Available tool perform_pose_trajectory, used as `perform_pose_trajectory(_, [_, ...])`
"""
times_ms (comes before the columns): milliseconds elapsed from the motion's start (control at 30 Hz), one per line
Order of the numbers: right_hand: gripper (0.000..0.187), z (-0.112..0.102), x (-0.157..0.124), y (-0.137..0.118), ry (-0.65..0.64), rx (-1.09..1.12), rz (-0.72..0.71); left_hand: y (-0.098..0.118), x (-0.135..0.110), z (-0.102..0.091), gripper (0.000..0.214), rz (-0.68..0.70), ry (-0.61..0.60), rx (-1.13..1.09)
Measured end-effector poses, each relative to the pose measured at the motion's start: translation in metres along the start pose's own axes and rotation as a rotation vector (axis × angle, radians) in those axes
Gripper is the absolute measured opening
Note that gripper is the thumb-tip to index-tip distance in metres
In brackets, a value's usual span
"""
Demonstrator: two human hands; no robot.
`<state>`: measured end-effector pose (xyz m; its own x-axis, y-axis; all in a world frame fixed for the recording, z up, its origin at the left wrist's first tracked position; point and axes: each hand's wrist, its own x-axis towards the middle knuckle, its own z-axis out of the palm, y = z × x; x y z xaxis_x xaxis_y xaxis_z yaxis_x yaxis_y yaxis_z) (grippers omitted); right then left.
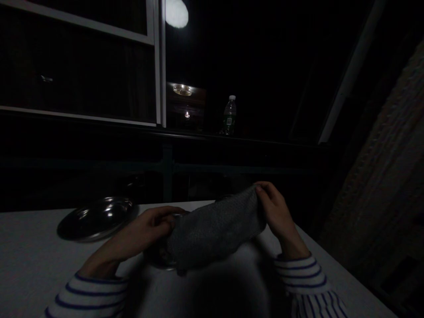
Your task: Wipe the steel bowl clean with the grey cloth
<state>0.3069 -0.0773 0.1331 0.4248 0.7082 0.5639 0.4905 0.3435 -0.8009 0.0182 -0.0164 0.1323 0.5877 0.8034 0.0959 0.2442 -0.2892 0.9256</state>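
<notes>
A grey cloth [217, 232] is stretched out above the white table, sloping up to the right. Its upper right corner is pinched between the thumb and fingers of my right hand [274, 210]. At the cloth's left end, my left hand [155, 227] is closed on its edge, with the fingertips partly hidden. Under that hand and the cloth's left end, a round metal dish [162, 266] shows only part of its shiny rim; the cloth and hand cover the rest. Dim light blurs the details.
To the left of my left hand, a shiny metal plate [96, 218] lies on the white table [29, 251]. A clear bottle with a green label [229, 115] stands on the ledge by the dark window. A curtain [380, 168] hangs at the right.
</notes>
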Motion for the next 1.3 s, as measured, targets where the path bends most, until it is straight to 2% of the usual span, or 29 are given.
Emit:
perform_pose_trajectory(67, [0.023, 0.002, -0.004, -0.008, 0.019, -0.068, -0.083, 0.003, -0.003, 0.003, 0.036, 0.001, -0.134, 0.017])
perform_pose_trajectory(133, [0.023, 0.004, -0.008, -0.015, 0.049, -0.116, -0.160, 0.004, -0.006, 0.005, 0.039, -0.041, -0.220, 0.074])
perform_pose_trajectory(300, [0.019, 0.006, -0.017, -0.026, 0.050, -0.133, -0.270, -0.003, -0.006, 0.019, 0.036, -0.097, -0.300, 0.158])
perform_pose_trajectory(367, [0.018, 0.007, -0.020, -0.029, 0.025, -0.116, -0.307, -0.007, 0.000, 0.030, 0.039, -0.072, -0.341, 0.097])
perform_pose_trajectory(433, [0.017, 0.008, -0.022, -0.031, -0.005, -0.104, -0.329, -0.011, 0.006, 0.043, 0.038, -0.051, -0.362, -0.063])
perform_pose_trajectory(467, [0.017, 0.008, -0.023, -0.032, -0.024, -0.099, -0.331, -0.013, 0.009, 0.050, 0.045, -0.041, -0.372, -0.141])
perform_pose_trajectory(533, [0.018, 0.010, -0.024, -0.032, -0.062, -0.093, -0.322, -0.014, 0.013, 0.060, 0.057, 0.007, -0.357, -0.249])
perform_pose_trajectory(567, [0.019, 0.010, -0.024, -0.031, -0.078, -0.091, -0.313, -0.013, 0.014, 0.064, 0.053, 0.018, -0.345, -0.253])
perform_pose_trajectory(667, [0.021, 0.011, -0.021, -0.028, -0.105, -0.096, -0.281, -0.009, 0.012, 0.066, 0.024, 0.050, -0.320, -0.139])
perform_pose_trajectory(700, [0.022, 0.011, -0.020, -0.026, -0.107, -0.104, -0.271, -0.008, 0.011, 0.065, 0.020, 0.058, -0.315, -0.115])
perform_pose_trajectory(833, [0.025, 0.011, -0.013, -0.014, -0.111, -0.172, -0.230, -0.003, 0.008, 0.060, 0.021, 0.041, -0.285, -0.210])
perform_pose_trajectory(933, [0.031, 0.012, -0.009, -0.003, -0.169, -0.263, -0.186, -0.001, 0.007, 0.061, 0.020, 0.036, -0.253, -0.227])
perform_pose_trajectory(1000, [0.035, 0.014, -0.008, 0.001, -0.204, -0.328, -0.205, 0.001, 0.007, 0.063, 0.019, 0.025, -0.223, -0.228])
perform_pose_trajectory(1133, [0.025, 0.015, -0.012, -0.006, -0.247, -0.423, -0.271, 0.005, 0.007, 0.067, 0.026, -0.001, -0.144, -0.257])
perform_pose_trajectory(1200, [0.022, 0.014, -0.018, -0.015, -0.364, -0.400, -0.238, 0.005, 0.009, 0.068, 0.027, -0.003, -0.078, -0.251])
perform_pose_trajectory(1300, [0.028, 0.013, -0.028, -0.027, -0.622, -0.350, -0.183, 0.003, 0.012, 0.068, 0.026, 0.016, 0.006, -0.217])
